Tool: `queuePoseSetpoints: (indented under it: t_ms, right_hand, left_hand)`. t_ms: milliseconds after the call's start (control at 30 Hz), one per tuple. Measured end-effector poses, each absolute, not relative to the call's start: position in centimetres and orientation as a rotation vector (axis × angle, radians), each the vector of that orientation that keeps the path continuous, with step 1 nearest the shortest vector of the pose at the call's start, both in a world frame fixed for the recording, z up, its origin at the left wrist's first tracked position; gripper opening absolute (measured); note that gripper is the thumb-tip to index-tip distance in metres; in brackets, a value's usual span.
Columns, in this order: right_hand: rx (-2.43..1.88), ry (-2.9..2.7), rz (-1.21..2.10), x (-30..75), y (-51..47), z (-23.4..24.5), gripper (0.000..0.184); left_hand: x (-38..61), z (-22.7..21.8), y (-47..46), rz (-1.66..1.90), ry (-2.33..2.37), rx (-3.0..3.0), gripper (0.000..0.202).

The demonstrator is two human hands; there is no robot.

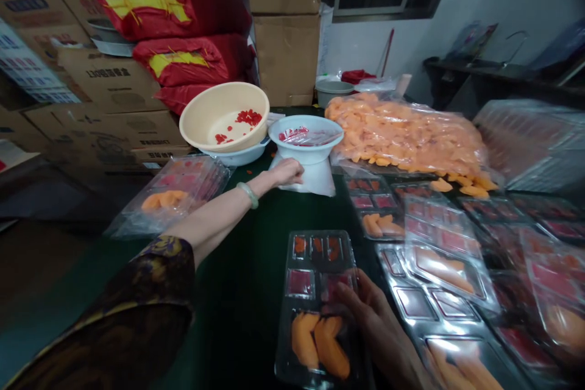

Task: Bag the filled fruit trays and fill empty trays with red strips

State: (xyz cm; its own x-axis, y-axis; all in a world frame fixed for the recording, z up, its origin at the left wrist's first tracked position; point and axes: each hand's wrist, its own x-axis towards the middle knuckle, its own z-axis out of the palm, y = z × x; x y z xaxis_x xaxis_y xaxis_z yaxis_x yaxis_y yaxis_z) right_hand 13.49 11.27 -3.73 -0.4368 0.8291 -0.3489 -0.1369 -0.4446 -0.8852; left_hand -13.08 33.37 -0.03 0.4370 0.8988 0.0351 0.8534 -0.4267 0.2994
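My right hand (372, 311) grips the right side of a clear plastic compartment tray (299, 311) near the front of the table. Orange curved pieces (315, 341) fill its large section, pink-red pieces sit in the middle ones, and small dark red bits lie in the three far ones. Stretched forward, my left hand (289, 173) is closed at the left edge of a white plastic sheet or bag (315, 178), under a pale blue bowl (306, 149). What its fingers hold is hidden. Red packets (304, 136) lie in that bowl.
A cream basin (196, 119) with red bits stands behind my left hand. Bagged trays (167, 198) lie left. To the right are several filled trays (439, 292), some overlapping, and a big bag of orange pieces (402, 131). Red sacks (173, 0) and cartons stand behind.
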Motion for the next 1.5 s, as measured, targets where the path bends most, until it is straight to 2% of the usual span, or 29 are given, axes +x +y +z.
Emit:
queuePoseSetpoints:
  t_ms: [133, 267, 433, 667, 800, 1033, 1267, 1500]
  right_hand:
    - [-1.065, -1.057, 1.954, 13.4, 11.3, -3.7, 0.024]
    - [-1.041, -1.072, 1.953, 13.3, 11.5, -3.7, 0.024]
    - [-1.072, -1.076, 1.959, 13.3, 11.5, -3.7, 0.027]
    - [-1.087, -1.099, 1.966, 13.4, 11.5, -4.0, 0.027]
    - [-1.083, -1.091, 1.976, 13.5, 11.3, -4.4, 0.026]
    - [-1.086, -1.122, 1.95, 13.4, 11.2, -3.4, 0.024]
    - [-1.049, -1.108, 1.977, 13.3, 11.4, -3.3, 0.02]
    - [-1.063, -1.081, 1.958, 13.3, 11.6, -3.7, 0.026]
  left_hand:
    - [-13.3, 0.0, 34.7, 0.378, 1.492, 2.31, 0.043]
    - [-14.0, -0.6, 34.9, 0.355, 1.402, 2.225, 0.046]
    - [-13.7, -1.3, 34.9, 0.344, 1.446, 2.244, 0.028]
    - [-12.2, -1.7, 32.7, 0.299, 1.463, 2.492, 0.03]
    - [-12.0, -1.7, 30.9, 0.251, 1.404, 2.577, 0.004]
    - [-12.4, -0.6, 32.8, 0.387, 1.441, 2.429, 0.016]
    - [-13.8, -1.0, 35.4, 0.495, 1.43, 2.095, 0.041]
    - [-14.2, -0.5, 35.2, 0.407, 1.437, 1.998, 0.011]
